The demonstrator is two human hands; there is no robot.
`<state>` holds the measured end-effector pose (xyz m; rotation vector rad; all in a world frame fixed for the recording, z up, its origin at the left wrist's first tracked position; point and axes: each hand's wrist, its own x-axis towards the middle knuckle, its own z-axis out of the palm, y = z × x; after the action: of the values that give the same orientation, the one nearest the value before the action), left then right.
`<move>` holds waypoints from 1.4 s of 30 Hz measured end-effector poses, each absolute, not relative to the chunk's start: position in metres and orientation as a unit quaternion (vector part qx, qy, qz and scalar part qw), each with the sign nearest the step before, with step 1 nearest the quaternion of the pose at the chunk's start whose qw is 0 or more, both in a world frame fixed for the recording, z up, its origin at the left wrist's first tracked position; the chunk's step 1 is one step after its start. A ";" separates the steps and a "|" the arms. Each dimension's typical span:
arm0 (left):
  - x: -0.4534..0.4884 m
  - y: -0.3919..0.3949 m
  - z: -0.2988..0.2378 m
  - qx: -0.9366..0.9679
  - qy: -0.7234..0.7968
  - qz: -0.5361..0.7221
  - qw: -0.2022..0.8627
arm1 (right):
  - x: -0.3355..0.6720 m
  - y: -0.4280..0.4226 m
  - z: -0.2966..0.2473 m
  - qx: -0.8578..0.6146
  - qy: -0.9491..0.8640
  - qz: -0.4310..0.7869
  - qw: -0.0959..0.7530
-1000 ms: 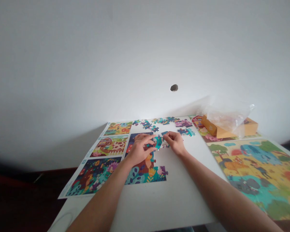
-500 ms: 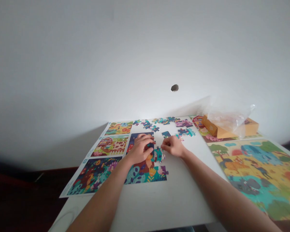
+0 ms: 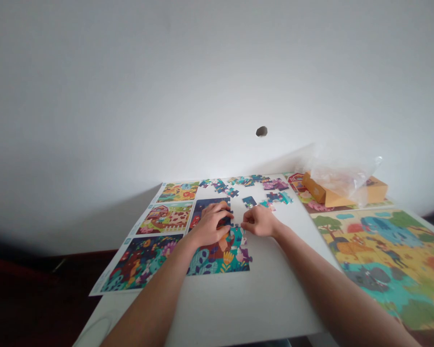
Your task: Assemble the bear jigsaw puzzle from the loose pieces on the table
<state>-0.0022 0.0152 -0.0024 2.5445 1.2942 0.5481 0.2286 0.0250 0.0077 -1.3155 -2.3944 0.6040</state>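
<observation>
A partly assembled puzzle with dark blue, brown and teal areas lies on the white table. My left hand rests on its upper part, fingers lying down on the pieces. My right hand sits just right of it, fingertips pinched on a teal puzzle piece at the puzzle's right edge. The piece lies down against the assembled part. A single dark blue loose piece lies just beyond my right hand.
Several loose pieces are scattered along the table's far edge. A sheet of small puzzle pictures lies on the left. A large colourful finished puzzle covers the right side. Behind it sits an orange box under a clear plastic bag.
Both hands came down and nearer from holding the teal piece in the air; the piece now lies at the assembled puzzle's right edge. My left hand let go and rests on the puzzle.
</observation>
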 end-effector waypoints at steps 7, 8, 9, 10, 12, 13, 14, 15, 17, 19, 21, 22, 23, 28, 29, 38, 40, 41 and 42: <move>0.000 0.014 0.000 0.864 0.454 0.185 0.116 | 0.229 0.024 0.009 -0.459 -0.853 0.193 0.152; 0.000 0.013 0.001 0.864 0.454 0.184 0.118 | 0.228 0.024 0.010 -0.459 -0.853 0.196 0.151; 0.000 0.013 0.001 0.864 0.454 0.183 0.120 | 0.228 0.024 0.010 -0.457 -0.853 0.200 0.150; 0.000 0.013 0.002 0.863 0.454 0.183 0.122 | 0.228 0.024 0.010 -0.457 -0.853 0.203 0.150; -0.001 0.014 0.002 0.863 0.453 0.185 0.129 | 0.228 0.024 0.010 -0.456 -0.852 0.207 0.150; -0.001 0.014 0.002 0.863 0.451 0.187 0.131 | 0.228 0.024 0.009 -0.456 -0.852 0.208 0.151; -0.001 0.015 0.003 0.863 0.449 0.189 0.133 | 0.228 0.025 0.009 -0.455 -0.852 0.209 0.153; -0.001 0.015 0.003 0.863 0.447 0.191 0.134 | 0.228 0.025 0.009 -0.456 -0.851 0.212 0.154; -0.002 0.015 0.003 0.864 0.444 0.195 0.134 | 0.228 0.026 0.008 -0.457 -0.846 0.224 0.159; -0.002 0.015 0.003 0.864 0.443 0.197 0.134 | 0.228 0.027 0.008 -0.456 -0.840 0.247 0.162; -0.001 0.015 0.004 0.864 0.443 0.197 0.135 | 0.228 0.027 0.008 -0.453 -0.836 0.264 0.162; -0.001 0.015 0.004 0.864 0.443 0.196 0.136 | 0.228 0.027 0.008 -0.451 -0.837 0.267 0.159; -0.002 0.015 0.004 0.864 0.443 0.195 0.137 | 0.228 0.027 0.008 -0.448 -0.839 0.267 0.156; -0.003 0.015 0.003 0.868 0.439 0.189 0.138 | 0.229 0.026 0.007 -0.445 -0.853 0.232 0.143; -0.004 0.014 0.003 0.869 0.438 0.186 0.136 | 0.229 0.026 0.007 -0.444 -0.856 0.223 0.140; -0.005 0.014 -0.002 0.878 0.435 0.164 0.117 | 0.230 0.022 0.015 -0.445 -0.871 0.169 0.123; -0.005 0.015 -0.003 0.878 0.435 0.165 0.115 | 0.230 0.022 0.015 -0.446 -0.872 0.164 0.115; -0.006 0.015 -0.003 0.878 0.434 0.166 0.114 | 0.230 0.022 0.014 -0.446 -0.873 0.163 0.111; -0.006 0.015 -0.004 0.878 0.434 0.165 0.113 | 0.229 0.022 0.014 -0.445 -0.874 0.162 0.108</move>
<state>-0.0057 0.0153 -0.0036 2.5762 1.2729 0.4853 0.2294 0.0222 0.0137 -1.3084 -2.5715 0.4763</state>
